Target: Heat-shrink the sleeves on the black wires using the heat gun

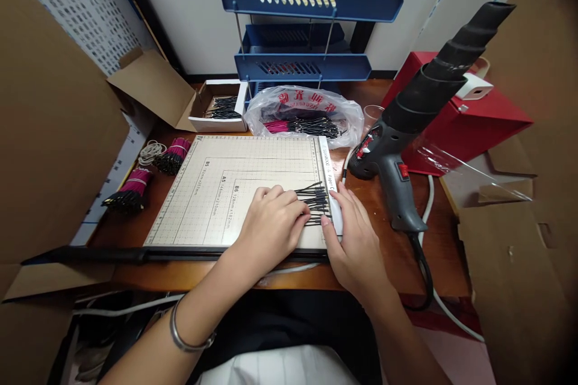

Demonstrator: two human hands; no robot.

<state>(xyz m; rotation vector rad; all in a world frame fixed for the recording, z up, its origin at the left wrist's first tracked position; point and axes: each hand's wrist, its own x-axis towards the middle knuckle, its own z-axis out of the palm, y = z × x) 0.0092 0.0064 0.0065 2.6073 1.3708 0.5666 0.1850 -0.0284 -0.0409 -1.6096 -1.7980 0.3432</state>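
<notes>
A row of thin black wires (pixel 313 199) lies at the right side of a gridded paper cutter (pixel 266 159), their thicker ends toward its white edge strip (pixel 329 162). My left hand (pixel 274 216) rests over the board with fingers curled and thumb and fingertip pinched at one of the wires. Part of the row is hidden under that hand. My right hand (pixel 356 240) lies along the white strip, fingers stretched out and apart from the thumb. Its thumb tip touches the board near the wire ends. The cutter's black handle (pixel 103 254) extends to the left along the front.
A grey heat gun (pixel 401 162) stands at the right, nozzle up, before a red box (pixel 478 126). Behind the cutter are a plastic bag (pixel 266 108) of wires, a small carton (pixel 205 124) and blue trays (pixel 307 66). Pink-and-black bundles (pixel 130 189) lie at left.
</notes>
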